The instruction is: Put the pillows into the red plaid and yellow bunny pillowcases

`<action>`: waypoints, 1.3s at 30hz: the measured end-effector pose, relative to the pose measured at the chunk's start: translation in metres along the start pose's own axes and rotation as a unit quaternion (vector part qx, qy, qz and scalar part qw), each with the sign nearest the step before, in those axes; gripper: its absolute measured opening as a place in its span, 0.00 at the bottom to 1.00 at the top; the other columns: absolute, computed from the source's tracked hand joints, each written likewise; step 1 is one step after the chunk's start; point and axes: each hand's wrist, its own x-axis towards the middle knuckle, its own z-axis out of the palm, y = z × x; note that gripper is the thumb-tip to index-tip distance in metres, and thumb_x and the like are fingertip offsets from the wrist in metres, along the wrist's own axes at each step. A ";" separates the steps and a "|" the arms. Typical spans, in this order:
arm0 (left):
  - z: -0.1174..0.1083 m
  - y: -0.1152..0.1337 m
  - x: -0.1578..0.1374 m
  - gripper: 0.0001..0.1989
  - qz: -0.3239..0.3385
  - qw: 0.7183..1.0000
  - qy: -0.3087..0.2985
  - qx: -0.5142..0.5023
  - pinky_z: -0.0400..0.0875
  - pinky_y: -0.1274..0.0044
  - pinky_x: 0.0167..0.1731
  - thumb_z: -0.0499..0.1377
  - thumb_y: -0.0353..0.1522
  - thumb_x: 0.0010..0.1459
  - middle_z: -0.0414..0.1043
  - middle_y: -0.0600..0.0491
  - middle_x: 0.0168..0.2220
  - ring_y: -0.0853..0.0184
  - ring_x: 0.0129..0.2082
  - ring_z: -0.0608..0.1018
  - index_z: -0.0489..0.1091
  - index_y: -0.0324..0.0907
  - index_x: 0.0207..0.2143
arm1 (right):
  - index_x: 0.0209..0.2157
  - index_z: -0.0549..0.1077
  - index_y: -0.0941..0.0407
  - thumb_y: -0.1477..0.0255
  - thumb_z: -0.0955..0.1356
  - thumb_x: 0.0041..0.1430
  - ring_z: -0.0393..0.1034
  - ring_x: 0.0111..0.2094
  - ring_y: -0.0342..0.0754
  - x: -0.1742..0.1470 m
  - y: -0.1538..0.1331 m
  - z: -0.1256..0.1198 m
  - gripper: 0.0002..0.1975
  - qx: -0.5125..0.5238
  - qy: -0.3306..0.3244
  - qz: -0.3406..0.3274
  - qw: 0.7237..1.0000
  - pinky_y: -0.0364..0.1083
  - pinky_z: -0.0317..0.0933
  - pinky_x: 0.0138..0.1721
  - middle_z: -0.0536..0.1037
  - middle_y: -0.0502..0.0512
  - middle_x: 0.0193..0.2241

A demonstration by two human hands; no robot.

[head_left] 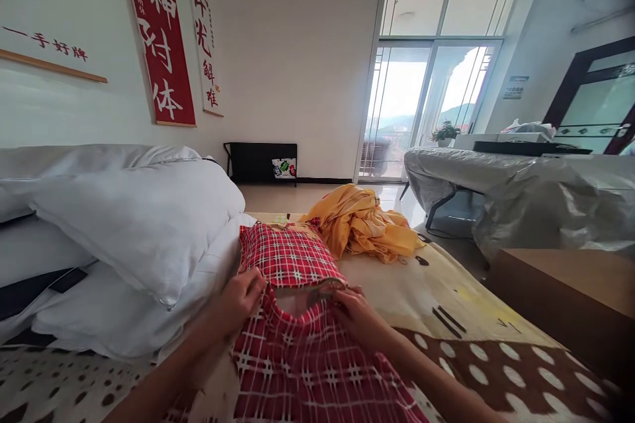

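A red-and-white plaid pillowcase (pixel 317 357) spreads towards me at the near side of the bed, its far edge sagging in a curve. My left hand (pixel 245 292) pinches that edge at the left corner. On the right side, my right hand (pixel 350 310) grips the same edge, with fingers closed over the fabric. Just beyond both hands lies a second red plaid piece (pixel 290 254), flat and pillow-shaped. A pale gap shows between the two plaid pieces. Whether they are joined cannot be made out.
White pillows (pixel 143 224) are piled at the left. A crumpled yellow cloth (pixel 364 224) lies on the patterned bedspread (pixel 397 290). At the right stand a brown box (pixel 560 290) and a table under plastic sheeting (pixel 446 168). A black folded frame (pixel 253 161) leans by the far wall.
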 end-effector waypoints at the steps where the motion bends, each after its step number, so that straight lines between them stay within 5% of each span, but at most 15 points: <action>1: 0.003 -0.005 0.004 0.18 0.005 0.999 -0.034 0.021 0.61 0.76 0.31 0.44 0.43 0.63 0.64 0.56 0.25 0.68 0.27 0.67 0.56 0.43 0.25 | 0.32 0.72 0.56 0.70 0.60 0.60 0.68 0.38 0.50 0.000 0.004 0.004 0.11 -0.009 -0.015 -0.005 1.000 0.51 0.55 0.47 0.77 0.56 0.35; 6: -0.010 -0.036 -0.004 0.19 -0.014 0.990 -0.133 0.043 0.59 0.77 0.29 0.47 0.46 0.61 0.65 0.55 0.27 0.68 0.28 0.67 0.59 0.42 0.26 | 0.27 0.68 0.56 0.67 0.62 0.56 0.65 0.29 0.48 -0.009 0.038 -0.009 0.08 0.033 0.049 0.113 0.992 0.47 0.57 0.36 0.74 0.52 0.25; 9: -0.021 -0.040 -0.016 0.17 -0.021 0.987 -0.149 0.062 0.60 0.77 0.30 0.49 0.45 0.61 0.65 0.55 0.28 0.68 0.29 0.67 0.60 0.42 0.28 | 0.27 0.66 0.55 0.71 0.63 0.51 0.64 0.30 0.48 -0.014 0.044 -0.010 0.03 0.042 0.066 0.122 0.989 0.46 0.58 0.35 0.73 0.51 0.27; 17: -0.016 -0.033 -0.021 0.05 0.044 0.988 -0.046 0.144 0.65 0.72 0.39 0.49 0.31 0.58 0.67 0.51 0.36 0.64 0.36 0.70 0.63 0.42 0.33 | 0.38 0.70 0.55 0.74 0.62 0.54 0.65 0.43 0.52 -0.005 0.023 0.005 0.09 -0.028 0.102 0.032 0.994 0.52 0.57 0.47 0.73 0.58 0.41; 21: -0.019 -0.058 -0.019 0.19 0.018 0.995 -0.005 0.097 0.64 0.68 0.50 0.54 0.36 0.56 0.67 0.46 0.49 0.59 0.49 0.69 0.61 0.41 0.51 | 0.49 0.68 0.55 0.70 0.65 0.52 0.65 0.47 0.54 -0.005 0.045 0.003 0.20 -0.008 0.094 0.081 0.992 0.54 0.56 0.49 0.73 0.59 0.45; 24: -0.014 -0.062 -0.015 0.15 -0.042 0.995 -0.084 0.044 0.68 0.74 0.40 0.53 0.41 0.58 0.71 0.52 0.38 0.63 0.39 0.73 0.65 0.41 0.42 | 0.36 0.71 0.57 0.66 0.65 0.52 0.67 0.34 0.49 -0.002 0.051 0.009 0.12 0.090 0.044 0.109 0.989 0.47 0.60 0.37 0.76 0.54 0.32; 27: -0.006 -0.044 -0.008 0.11 -0.023 0.990 -0.132 0.037 0.65 0.78 0.33 0.52 0.39 0.59 0.71 0.55 0.30 0.66 0.32 0.73 0.64 0.42 0.29 | 0.26 0.66 0.57 0.68 0.63 0.52 0.62 0.26 0.44 0.005 0.038 0.014 0.07 0.117 0.057 0.081 0.988 0.42 0.56 0.29 0.73 0.51 0.25; 29: -0.007 -0.027 -0.002 0.09 0.023 0.995 -0.075 0.055 0.64 0.79 0.31 0.51 0.35 0.58 0.71 0.55 0.29 0.68 0.31 0.73 0.63 0.42 0.26 | 0.23 0.62 0.56 0.72 0.61 0.50 0.58 0.24 0.42 0.011 0.025 0.008 0.05 0.088 0.093 0.055 0.990 0.41 0.51 0.26 0.71 0.49 0.21; 31: -0.014 -0.015 0.001 0.11 0.065 0.991 0.055 0.106 0.61 0.80 0.27 0.52 0.34 0.57 0.67 0.56 0.24 0.69 0.25 0.70 0.59 0.42 0.22 | 0.20 0.57 0.55 0.76 0.60 0.45 0.54 0.22 0.41 0.015 0.016 -0.005 0.04 0.043 0.158 0.052 0.985 0.41 0.47 0.25 0.66 0.47 0.18; 33: -0.023 -0.010 0.001 0.12 0.119 0.961 0.182 0.169 0.56 0.79 0.23 0.51 0.31 0.56 0.61 0.58 0.20 0.71 0.21 0.65 0.55 0.43 0.20 | 0.20 0.53 0.55 0.77 0.59 0.42 0.53 0.21 0.42 0.014 0.015 -0.021 0.05 -0.010 0.238 0.059 0.969 0.41 0.45 0.24 0.63 0.47 0.17; 35: -0.028 -0.012 -0.007 0.11 0.187 0.931 0.217 0.225 0.54 0.79 0.22 0.48 0.27 0.54 0.59 0.57 0.19 0.71 0.19 0.63 0.55 0.43 0.19 | 0.21 0.53 0.54 0.77 0.58 0.42 0.54 0.21 0.42 0.006 0.022 -0.032 0.05 -0.067 0.275 0.051 0.958 0.42 0.46 0.25 0.63 0.47 0.17; 39: -0.009 -0.027 -0.045 0.07 0.199 0.919 0.061 0.335 0.59 0.76 0.25 0.50 0.25 0.52 0.68 0.53 0.23 0.66 0.23 0.70 0.64 0.42 0.24 | 0.27 0.62 0.55 0.79 0.58 0.47 0.63 0.23 0.46 -0.029 0.050 -0.023 0.06 -0.202 0.180 0.013 0.963 0.44 0.49 0.27 0.72 0.52 0.22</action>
